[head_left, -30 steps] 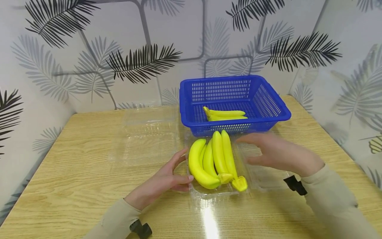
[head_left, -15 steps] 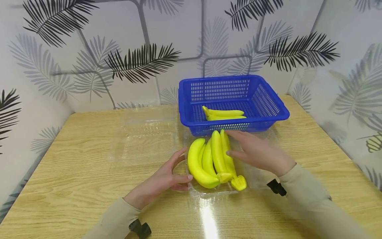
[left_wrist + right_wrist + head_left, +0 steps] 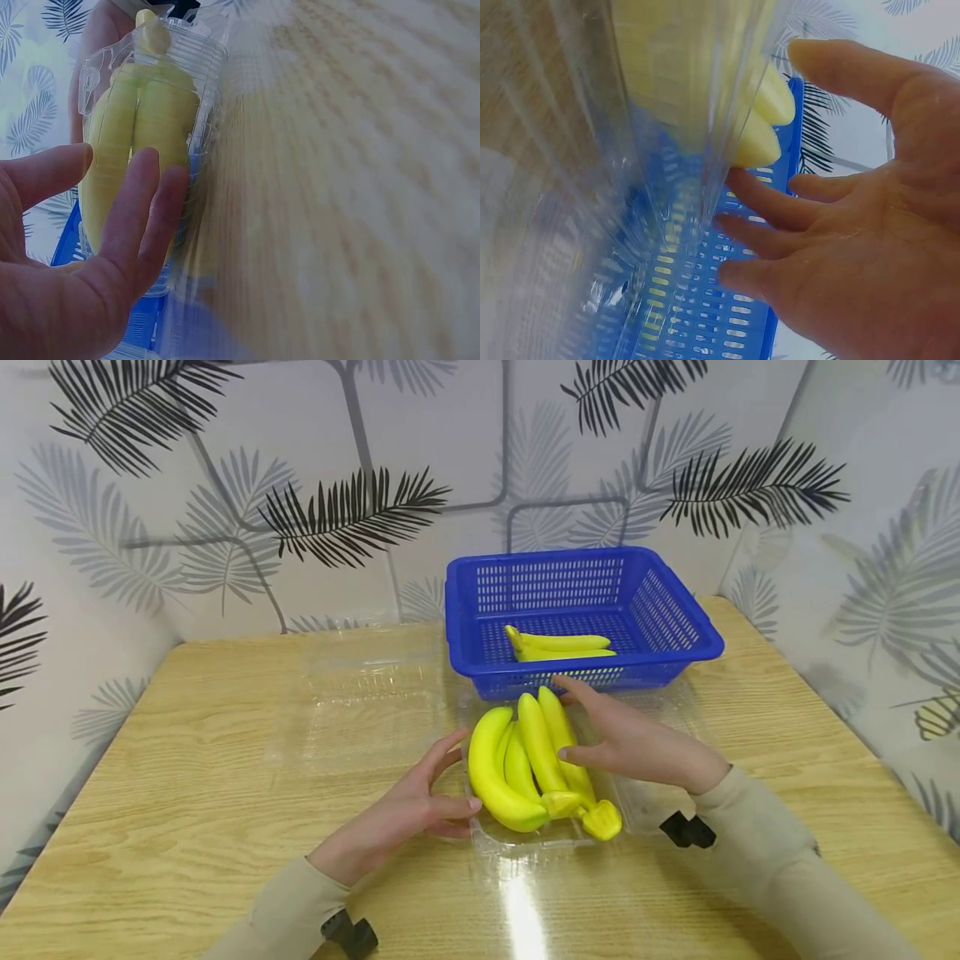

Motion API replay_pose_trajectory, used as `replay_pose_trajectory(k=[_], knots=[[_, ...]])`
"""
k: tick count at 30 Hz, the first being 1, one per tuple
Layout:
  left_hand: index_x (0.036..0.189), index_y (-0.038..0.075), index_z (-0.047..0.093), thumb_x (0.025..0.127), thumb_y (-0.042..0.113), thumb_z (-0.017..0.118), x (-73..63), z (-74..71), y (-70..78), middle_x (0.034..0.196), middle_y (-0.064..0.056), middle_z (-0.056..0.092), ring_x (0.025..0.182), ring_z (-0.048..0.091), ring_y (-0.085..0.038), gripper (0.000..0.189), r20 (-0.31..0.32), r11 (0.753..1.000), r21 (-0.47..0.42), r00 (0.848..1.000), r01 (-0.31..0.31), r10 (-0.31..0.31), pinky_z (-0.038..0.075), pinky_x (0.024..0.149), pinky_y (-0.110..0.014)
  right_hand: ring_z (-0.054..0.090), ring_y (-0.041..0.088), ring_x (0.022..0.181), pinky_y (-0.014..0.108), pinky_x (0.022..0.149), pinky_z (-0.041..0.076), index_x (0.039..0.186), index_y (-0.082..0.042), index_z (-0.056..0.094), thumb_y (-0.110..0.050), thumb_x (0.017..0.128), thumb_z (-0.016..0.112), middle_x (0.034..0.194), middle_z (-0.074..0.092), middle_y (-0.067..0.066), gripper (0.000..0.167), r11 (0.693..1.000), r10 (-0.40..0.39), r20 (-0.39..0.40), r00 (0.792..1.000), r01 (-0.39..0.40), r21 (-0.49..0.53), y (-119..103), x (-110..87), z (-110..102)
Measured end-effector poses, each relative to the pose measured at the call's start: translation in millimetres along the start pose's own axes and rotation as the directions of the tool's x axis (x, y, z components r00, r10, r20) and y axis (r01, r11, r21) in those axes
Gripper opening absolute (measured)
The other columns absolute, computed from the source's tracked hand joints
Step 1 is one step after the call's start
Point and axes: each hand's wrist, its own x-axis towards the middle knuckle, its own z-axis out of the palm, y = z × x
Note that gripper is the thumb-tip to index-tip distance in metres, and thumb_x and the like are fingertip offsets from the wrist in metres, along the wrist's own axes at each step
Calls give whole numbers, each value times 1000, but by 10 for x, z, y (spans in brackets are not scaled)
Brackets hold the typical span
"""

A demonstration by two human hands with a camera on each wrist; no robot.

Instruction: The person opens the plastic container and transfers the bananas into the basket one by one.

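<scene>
Several yellow bananas [image 3: 491,772] lie side by side in a clear plastic clamshell box [image 3: 510,846] at the middle of the table. My left hand [image 3: 401,814] is at the box's left side, thumb and fingers spread along its wall; in the left wrist view the fingertips overlap the clear side. On the right, my right hand [image 3: 637,739] reaches over the box, its thumb against the rightmost banana [image 3: 562,739] and its forefinger stretched past the tips. In the right wrist view the fingers [image 3: 772,202] are extended beside the clear wall, below two banana tips [image 3: 761,142].
Right behind the box stands a blue slotted basket [image 3: 585,677] with a few bananas [image 3: 566,647] inside. A second clear box [image 3: 367,718] lies opened at the left. A patterned wall [image 3: 420,435] closes the back of the wooden table [image 3: 187,793].
My right hand has moved left from beside the box onto the bananas. The tips of the right-hand bananas have shifted left. My left hand has stayed in place.
</scene>
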Motion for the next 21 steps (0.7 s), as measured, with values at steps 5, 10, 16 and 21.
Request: replay_pose_trajectory(k=[5,10,16,21], knots=[[157,30,14,87,8,72,4,2,-13,161,-9,13,84,66,-24,94,6,1000,-9,1000,-2,2,57,82,-44,44,32,132,49,109,37,157,-12,15,-21,91,71,149,41,13,87,999,-13,20,1000,12,52,-40,-1,25],[158,30,13,87,8,73,14,2,-17,161,-9,12,84,67,-25,95,6,1000,-23,1000,-4,4,57,82,-46,52,25,124,45,104,44,158,-13,13,-25,90,74,150,41,10,92,999,42,50,998,-42,-1,-115,-23,70],[158,30,13,87,9,73,13,0,-14,161,-8,13,84,66,-24,95,6,1000,-16,1000,-3,3,57,83,-45,64,25,98,55,109,34,158,-9,9,-45,86,74,112,67,10,103,982,56,56,997,-44,-186,-198,-75,181],[158,30,12,87,9,73,11,2,-16,162,-10,11,84,66,-23,95,4,1000,-6,1000,-4,4,57,82,-45,63,24,105,56,115,22,158,-7,10,-39,83,79,122,65,11,107,976,9,14,1000,-6,-217,-229,-86,244]])
